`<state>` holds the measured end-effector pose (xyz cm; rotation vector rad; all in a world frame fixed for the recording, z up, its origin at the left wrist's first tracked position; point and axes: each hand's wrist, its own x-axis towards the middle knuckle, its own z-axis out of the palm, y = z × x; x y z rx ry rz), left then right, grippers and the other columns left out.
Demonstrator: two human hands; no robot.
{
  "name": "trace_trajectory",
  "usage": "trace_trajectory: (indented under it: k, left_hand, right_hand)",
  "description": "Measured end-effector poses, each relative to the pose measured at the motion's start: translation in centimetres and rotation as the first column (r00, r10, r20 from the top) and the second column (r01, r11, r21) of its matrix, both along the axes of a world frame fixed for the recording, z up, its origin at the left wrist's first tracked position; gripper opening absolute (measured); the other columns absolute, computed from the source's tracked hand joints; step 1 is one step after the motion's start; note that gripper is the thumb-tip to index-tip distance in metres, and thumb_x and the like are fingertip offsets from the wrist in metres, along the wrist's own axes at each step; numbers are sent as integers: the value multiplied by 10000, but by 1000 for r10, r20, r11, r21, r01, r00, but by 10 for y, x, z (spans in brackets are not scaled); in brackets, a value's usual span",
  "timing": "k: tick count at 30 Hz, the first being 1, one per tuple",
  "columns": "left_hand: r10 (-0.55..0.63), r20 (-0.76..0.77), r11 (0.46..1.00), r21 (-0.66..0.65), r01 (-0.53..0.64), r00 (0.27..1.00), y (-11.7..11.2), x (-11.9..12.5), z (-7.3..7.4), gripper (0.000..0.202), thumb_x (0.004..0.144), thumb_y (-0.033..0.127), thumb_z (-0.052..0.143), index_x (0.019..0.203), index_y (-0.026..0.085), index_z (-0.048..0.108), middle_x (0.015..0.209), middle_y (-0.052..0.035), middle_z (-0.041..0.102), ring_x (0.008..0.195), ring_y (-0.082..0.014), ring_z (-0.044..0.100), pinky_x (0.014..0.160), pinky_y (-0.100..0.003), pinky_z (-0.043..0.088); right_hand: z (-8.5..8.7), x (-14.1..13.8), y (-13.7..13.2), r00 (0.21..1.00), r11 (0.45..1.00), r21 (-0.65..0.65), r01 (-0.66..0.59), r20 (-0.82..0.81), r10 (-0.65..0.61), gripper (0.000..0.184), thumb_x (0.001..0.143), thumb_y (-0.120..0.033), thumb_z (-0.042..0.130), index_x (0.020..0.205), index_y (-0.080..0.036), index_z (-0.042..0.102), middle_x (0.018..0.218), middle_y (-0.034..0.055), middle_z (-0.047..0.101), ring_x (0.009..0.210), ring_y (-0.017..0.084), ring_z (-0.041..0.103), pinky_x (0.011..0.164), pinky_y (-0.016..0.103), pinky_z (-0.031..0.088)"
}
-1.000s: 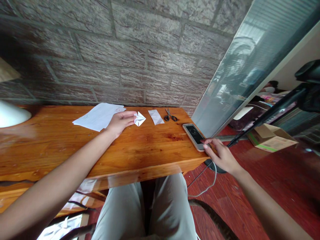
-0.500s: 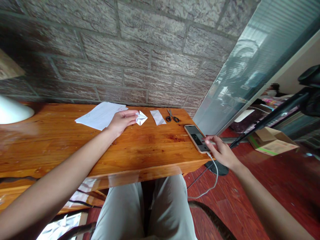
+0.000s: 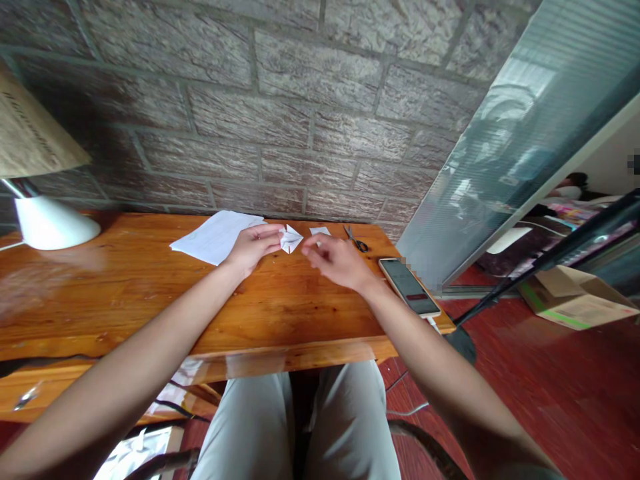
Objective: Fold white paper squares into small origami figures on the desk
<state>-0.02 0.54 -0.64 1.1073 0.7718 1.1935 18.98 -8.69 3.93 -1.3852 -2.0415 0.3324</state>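
Between the fingers and thumb of my left hand (image 3: 254,248) is a small folded white paper (image 3: 291,239), its creased, pointed end facing right. Just right of it, my right hand (image 3: 337,259) hovers with curled fingers that do not touch the paper; the fingers are apart and nothing shows between them. Behind the right hand lies a creased strip of paper (image 3: 320,231), mostly hidden. Black-handled scissors (image 3: 356,239) rest beyond the hand. A phone (image 3: 410,287) with a cable plugged in lies near the table's right end.
A stack of white sheets (image 3: 213,237) lies left of my left hand on the wooden table (image 3: 300,313). At the far left stands a lamp (image 3: 55,223) with a white base. A brick wall (image 3: 280,120) borders the back. An opened cardboard box (image 3: 575,300) sits on the floor.
My right hand has left the phone and moved left, close to the folded paper. My left hand still holds the paper. The camera view has shifted slightly to the left.
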Motion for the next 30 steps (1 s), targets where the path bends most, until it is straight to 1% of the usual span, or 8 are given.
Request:
trace_trajectory:
  k: [3, 6, 8, 11, 14, 16, 23, 30]
  left_hand:
    - [67, 52, 998, 3, -67, 996, 6, -6, 2, 383, 542, 232, 855, 894, 140, 735, 898, -71, 750, 815, -177, 700, 874, -348, 555]
    - [108, 44, 994, -6, -108, 993, 10, -10, 2, 395, 544, 251, 859, 904, 148, 734, 904, -67, 750, 801, -167, 695, 846, -327, 552]
    - [111, 28, 994, 0, -112, 993, 12, -10, 3, 406, 545, 266, 862, 912, 149, 735, 907, -70, 749, 786, -163, 690, 822, -316, 550]
    - [77, 23, 997, 13, -77, 997, 10, -6, 3, 421, 541, 288, 868, 915, 149, 734, 903, -74, 748, 786, -166, 687, 805, -314, 543]
    - [49, 33, 999, 10, -49, 998, 8, -2, 2, 418, 537, 301, 872, 901, 151, 732, 889, -70, 748, 804, -175, 689, 797, -316, 542]
    - [45, 26, 999, 17, -45, 999, 7, -2, 1, 414, 543, 308, 871, 901, 152, 733, 889, -66, 749, 798, -171, 689, 807, -322, 540]
    - [8, -4, 998, 57, -8, 1000, 6, -4, 1, 429, 558, 326, 872, 929, 158, 736, 921, -72, 753, 844, -189, 700, 871, -362, 532]
    - [-22, -13, 996, 89, 23, 1000, -1, 1, 4, 432, 544, 339, 881, 907, 152, 739, 923, -71, 753, 858, -202, 701, 899, -398, 533]
  right_hand:
    - [-11, -37, 40, 995, 998, 61, -33, -90, 38, 186, 899, -338, 556, 1011, -217, 642, 608, -42, 616, 541, 115, 559, 595, 224, 407]
    - [-24, -43, 56, 975, 992, 124, 31, -223, -3, 223, 911, -351, 525, 1044, -204, 629, 600, -45, 595, 547, 114, 551, 597, 222, 411]
    - [-30, -35, 56, 960, 990, 138, -2, -278, 40, 278, 900, -374, 541, 1105, -200, 610, 614, -47, 592, 549, 111, 549, 598, 221, 421]
    - [-36, -18, 55, 946, 986, 82, -147, -279, 164, 346, 866, -386, 586, 1165, -213, 588, 653, -52, 605, 552, 106, 561, 593, 220, 437]
    - [-39, -10, 58, 929, 975, -4, -222, -304, 210, 347, 845, -388, 609, 1149, -221, 593, 691, -50, 623, 522, 102, 576, 576, 228, 460]
    - [-41, -9, 61, 912, 968, -28, -249, -343, 225, 316, 840, -407, 612, 1100, -225, 613, 738, -39, 636, 529, 107, 599, 555, 233, 474]
    - [-43, -14, 62, 869, 963, -46, -264, -444, 217, 268, 821, -459, 622, 910, -207, 647, 804, -15, 666, 530, 98, 610, 517, 223, 485]
    - [-40, -15, 63, 829, 973, -134, -188, -554, 84, 255, 757, -426, 679, 799, -174, 688, 734, 22, 683, 642, 135, 627, 492, 205, 467]
